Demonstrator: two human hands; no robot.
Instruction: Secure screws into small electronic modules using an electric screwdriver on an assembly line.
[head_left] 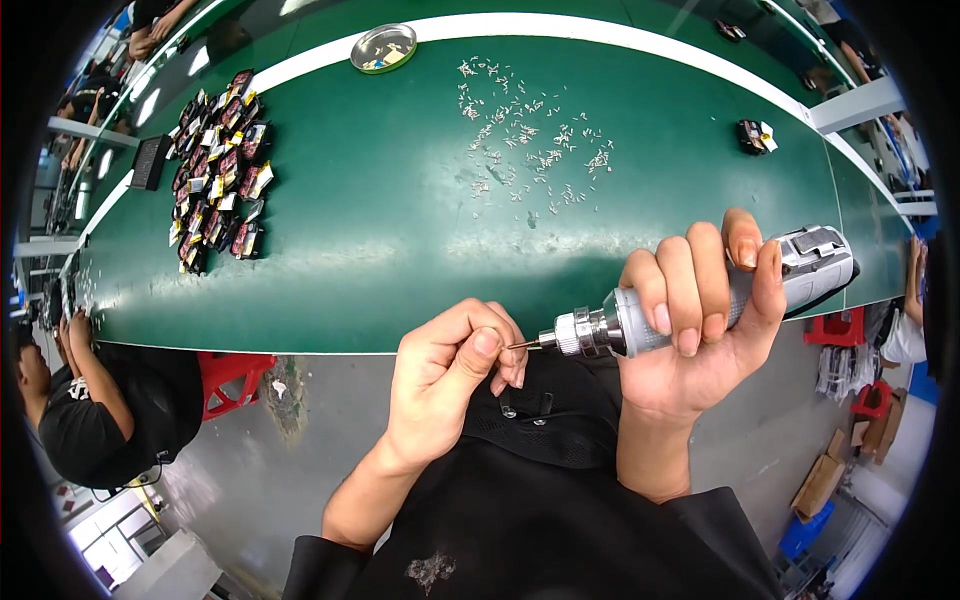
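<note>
Gripping a grey electric screwdriver (642, 322) above the near edge of a green workbench (350, 250), a worker's right hand (700, 315) wraps its fingers around the barrel, palm turned up, the tool lying nearly level with its nose pointing to the person's left. At that end, the left hand (445, 370) closes its thumb and fingertips on the thin bit (529, 344) — whether a small part sits between them is hidden by the fingers. Both hands meet in front of the worker's black top (560, 530), the screwdriver held clear of the bench.

Scattered beyond them, near the middle of the bench, lie many small, pale metal pieces (545, 158), loose and spread apart. A round metal dish (384, 48) with a few light-coloured bits inside rests at the far side, by a white strip (560, 28). To the left, black packs (220, 170) with white and yellow tabs lie heaped together, a black box (151, 162) just beside them; a single similar pack (756, 137) lies well apart on the right.

At far left, a co-worker in black (110, 410) sits at the same bench — near a red stool (232, 385) on the grey floor (330, 470).
</note>
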